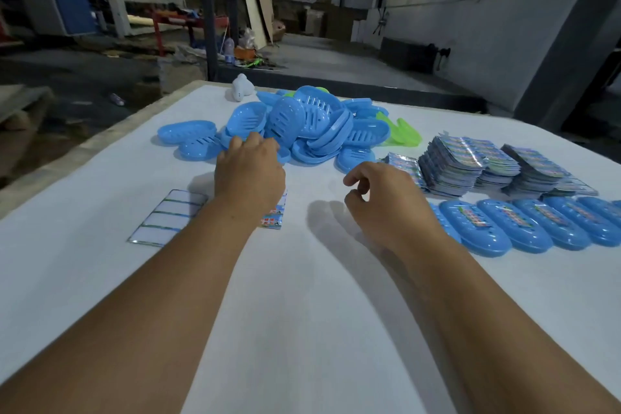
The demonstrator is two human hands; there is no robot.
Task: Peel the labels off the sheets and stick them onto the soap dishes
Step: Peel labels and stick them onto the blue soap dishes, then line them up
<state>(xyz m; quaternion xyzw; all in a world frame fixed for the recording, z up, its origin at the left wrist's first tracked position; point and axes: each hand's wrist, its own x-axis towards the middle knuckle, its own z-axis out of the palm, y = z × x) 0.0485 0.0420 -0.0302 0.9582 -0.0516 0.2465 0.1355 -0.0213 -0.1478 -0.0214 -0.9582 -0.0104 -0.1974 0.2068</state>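
Observation:
A heap of blue soap dishes (pixel 302 126) lies at the far middle of the white table (pixel 302 296). My left hand (pixel 250 175) reaches to the heap's near edge; its fingers bend down over a dish there and the fingertips are hidden. Under its wrist lies a partly used label sheet (pixel 275 217). My right hand (pixel 386 202) hovers above the table with loosely curled fingers and nothing visible in them. Stacks of label sheets (pixel 470 165) stand to its right. A row of blue dishes with labels on them (pixel 524 225) lies in front of the stacks.
An empty backing sheet (pixel 168 217) lies left of my left arm. A couple of green dishes (pixel 405 134) sit at the heap's right side, and a white object (pixel 242 87) is at the table's far edge. Beyond the table is a workshop floor.

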